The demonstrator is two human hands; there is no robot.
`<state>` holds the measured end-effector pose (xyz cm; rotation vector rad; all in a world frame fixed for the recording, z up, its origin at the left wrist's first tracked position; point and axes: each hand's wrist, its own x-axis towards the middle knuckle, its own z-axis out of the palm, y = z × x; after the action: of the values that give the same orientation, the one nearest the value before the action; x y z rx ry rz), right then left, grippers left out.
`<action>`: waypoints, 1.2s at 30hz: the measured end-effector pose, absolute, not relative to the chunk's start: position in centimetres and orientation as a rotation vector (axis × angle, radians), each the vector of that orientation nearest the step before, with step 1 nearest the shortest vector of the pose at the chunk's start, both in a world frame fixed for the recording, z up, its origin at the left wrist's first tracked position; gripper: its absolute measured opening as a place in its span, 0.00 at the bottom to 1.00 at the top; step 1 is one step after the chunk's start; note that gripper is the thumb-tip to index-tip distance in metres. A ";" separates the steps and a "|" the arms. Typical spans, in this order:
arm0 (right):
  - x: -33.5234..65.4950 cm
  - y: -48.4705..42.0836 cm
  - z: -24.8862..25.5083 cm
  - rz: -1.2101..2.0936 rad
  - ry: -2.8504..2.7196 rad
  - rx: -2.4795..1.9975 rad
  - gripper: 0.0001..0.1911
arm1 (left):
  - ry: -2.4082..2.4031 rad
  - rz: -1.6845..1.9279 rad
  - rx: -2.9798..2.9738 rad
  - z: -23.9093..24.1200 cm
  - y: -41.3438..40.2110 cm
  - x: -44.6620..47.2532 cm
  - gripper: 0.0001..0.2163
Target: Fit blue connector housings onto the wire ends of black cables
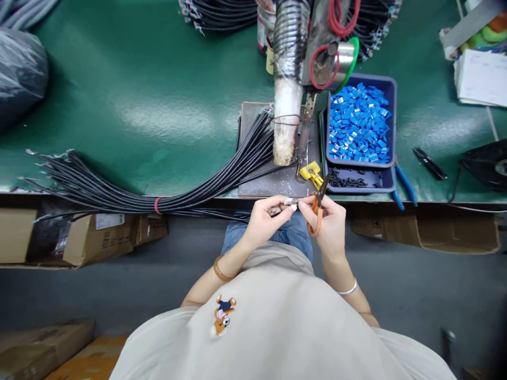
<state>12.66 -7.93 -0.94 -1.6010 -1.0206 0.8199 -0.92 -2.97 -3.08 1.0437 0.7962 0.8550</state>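
Observation:
In front of my lap, at the table's edge, both hands meet over a small greyish piece, which looks like the stripped end of a thin black cable. My left hand pinches it between thumb and fingers; the cable itself is mostly hidden. My right hand is closed around orange-handled scissors, their dark blades pointing up and away, while its thumb and forefinger also touch the small piece. Left of the hands lies a bundle of black cables, tied with a red band.
A tray of blue connectors stands right, with small black parts in front. Blue-handled pliers, a black pen and a yellow tool lie nearby. A duct pipe hangs over the board. Cardboard boxes sit below.

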 end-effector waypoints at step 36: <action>27.1 -7.5 0.5 -0.274 -1.082 -1.967 0.14 | 0.702 0.786 0.892 -1.7 -1.8 -0.9 0.11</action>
<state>27.13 -7.47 0.55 -1.9674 -1.0819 -0.2744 -0.93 -1.76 -1.71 0.8918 0.7015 0.7855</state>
